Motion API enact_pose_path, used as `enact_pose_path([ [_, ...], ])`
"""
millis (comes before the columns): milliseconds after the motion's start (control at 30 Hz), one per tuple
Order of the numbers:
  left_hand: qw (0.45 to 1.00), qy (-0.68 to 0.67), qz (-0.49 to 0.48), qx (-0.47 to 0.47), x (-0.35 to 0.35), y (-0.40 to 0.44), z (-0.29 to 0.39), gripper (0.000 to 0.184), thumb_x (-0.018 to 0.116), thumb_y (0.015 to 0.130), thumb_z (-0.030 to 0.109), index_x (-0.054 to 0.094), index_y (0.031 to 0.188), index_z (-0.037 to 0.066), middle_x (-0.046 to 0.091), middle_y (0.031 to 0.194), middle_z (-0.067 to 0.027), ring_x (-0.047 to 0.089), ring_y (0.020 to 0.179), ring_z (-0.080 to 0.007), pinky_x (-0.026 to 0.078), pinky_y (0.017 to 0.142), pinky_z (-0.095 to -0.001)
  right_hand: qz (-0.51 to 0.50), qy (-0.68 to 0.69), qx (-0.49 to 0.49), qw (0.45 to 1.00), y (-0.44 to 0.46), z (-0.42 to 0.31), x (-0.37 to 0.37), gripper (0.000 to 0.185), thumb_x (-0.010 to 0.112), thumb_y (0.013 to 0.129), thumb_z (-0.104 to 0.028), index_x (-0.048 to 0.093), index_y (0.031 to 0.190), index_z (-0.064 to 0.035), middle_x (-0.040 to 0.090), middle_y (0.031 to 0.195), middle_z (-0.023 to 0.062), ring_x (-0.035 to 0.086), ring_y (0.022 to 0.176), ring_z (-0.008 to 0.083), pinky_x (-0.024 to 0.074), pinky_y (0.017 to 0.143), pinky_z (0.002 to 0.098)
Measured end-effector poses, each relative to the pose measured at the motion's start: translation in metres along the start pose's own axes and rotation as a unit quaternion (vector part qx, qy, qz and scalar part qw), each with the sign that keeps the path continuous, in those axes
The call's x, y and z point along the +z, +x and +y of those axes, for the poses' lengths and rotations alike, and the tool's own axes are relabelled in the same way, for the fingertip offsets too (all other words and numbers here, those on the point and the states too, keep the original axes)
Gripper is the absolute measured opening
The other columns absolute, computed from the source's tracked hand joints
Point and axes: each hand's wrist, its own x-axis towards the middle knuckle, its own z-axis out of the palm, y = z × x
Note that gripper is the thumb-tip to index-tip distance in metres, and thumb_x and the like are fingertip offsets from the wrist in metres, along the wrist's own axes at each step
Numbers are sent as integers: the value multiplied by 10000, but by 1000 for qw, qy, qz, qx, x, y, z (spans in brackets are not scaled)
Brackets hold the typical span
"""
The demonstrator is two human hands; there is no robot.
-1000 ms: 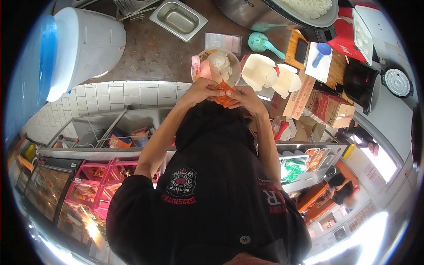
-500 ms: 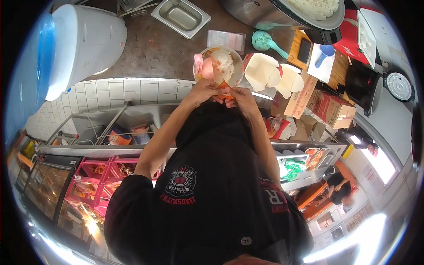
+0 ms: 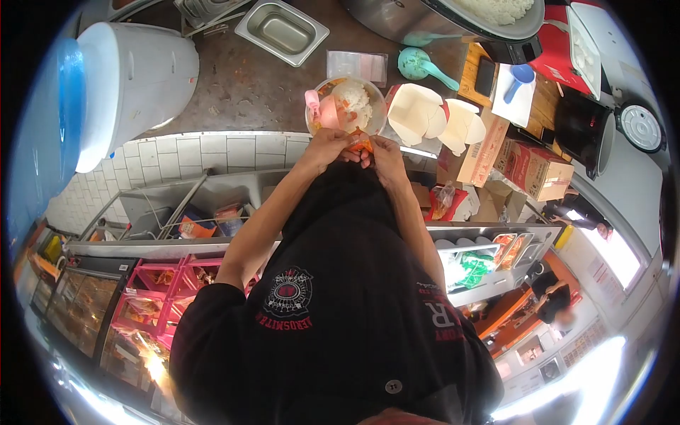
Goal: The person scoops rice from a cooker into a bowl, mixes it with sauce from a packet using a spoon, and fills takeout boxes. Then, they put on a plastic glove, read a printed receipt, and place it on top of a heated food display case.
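My left hand and my right hand are close together in front of my body, at the counter's near edge. Pinched between the fingers of both is a small orange plastic packet; its contents cannot be made out. Just beyond the hands stands a round bowl with white rice in it. A pink scoop rests in the bowl on the left side, its handle at the rim. Right of the bowl are open paper food boxes, touching neither hand.
A metal pan and clear plastic bags lie on the counter. Beyond are a turquoise ladle and a large rice cooker. A white bucket stands left; cardboard boxes are right. Another person stands far off.
Both hands stay on the orange packet, with slight finger movement. The whole view has shifted a little, so the counter things appear slightly further left.
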Motion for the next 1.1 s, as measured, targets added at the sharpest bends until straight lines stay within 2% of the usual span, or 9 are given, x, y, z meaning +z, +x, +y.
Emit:
enact_pose_path([
  [167,1000,-11,-2,-14,1,-6,8,224,598,969,179,683,994,-27,719,854,-92,719,708,-145,551,622,-242,-13,-51,-55,997,1,1,1,265,589,996,-221,653,926,26,577,672,22,530,526,86,436,492,211],
  [300,999,0,-33,5,-3,-15,20,229,621,965,196,673,1021,-20,722,909,-94,723,741,-149,533,626,-231,-28,-140,-33,989,-6,-18,1,271,625,975,-236,670,970,31,629,733,53,579,573,100,497,542,218],
  [400,997,48,-65,16,-5,-28,35,331,657,947,289,681,1068,-18,721,893,-77,687,758,-128,519,677,-231,-34,-160,-16,986,-12,-35,0,292,660,951,-242,668,1060,29,674,802,77,640,643,122,547,607,226],
  [467,993,72,-85,45,-10,-29,33,305,674,935,259,679,1061,-19,721,914,-80,684,789,-125,520,695,-233,-36,-109,-2,993,-20,-43,1,316,692,927,-224,658,1114,28,699,856,93,680,707,141,571,652,233],
  [600,992,98,-42,66,-14,-26,35,273,731,878,156,673,1067,-32,720,944,-87,678,840,-127,527,754,-249,-118,-149,-14,982,-26,-52,-11,371,747,868,-141,636,1171,42,711,937,115,706,789,157,577,674,238],
  [667,986,105,-59,115,-12,-28,33,298,751,844,110,668,1087,-43,720,943,-90,678,843,-132,529,781,-258,-136,-159,-13,978,-22,-47,-16,386,764,843,-101,635,1174,50,711,965,124,710,811,164,578,686,241],
  [800,971,116,-48,204,1,-35,31,367,774,795,45,658,1128,-56,719,951,-96,679,861,-147,531,834,-274,-136,-151,-29,979,-17,-33,-18,323,717,878,-79,637,1157,64,710,970,131,714,813,174,584,707,250],
  [1000,995,46,-44,73,-10,-28,22,290,753,827,65,677,1071,-72,717,959,-116,694,823,-162,552,802,-264,-130,-114,2,985,-19,-30,-17,290,636,959,-144,636,1159,66,708,978,131,715,820,182,591,715,254],
  [1100,997,23,-36,57,-11,-27,22,266,734,850,76,678,1048,-93,718,932,-124,704,799,-164,567,760,-258,-117,-99,-6,988,-21,-31,-14,332,646,959,-183,631,1177,67,707,982,129,714,821,180,591,699,246],
])
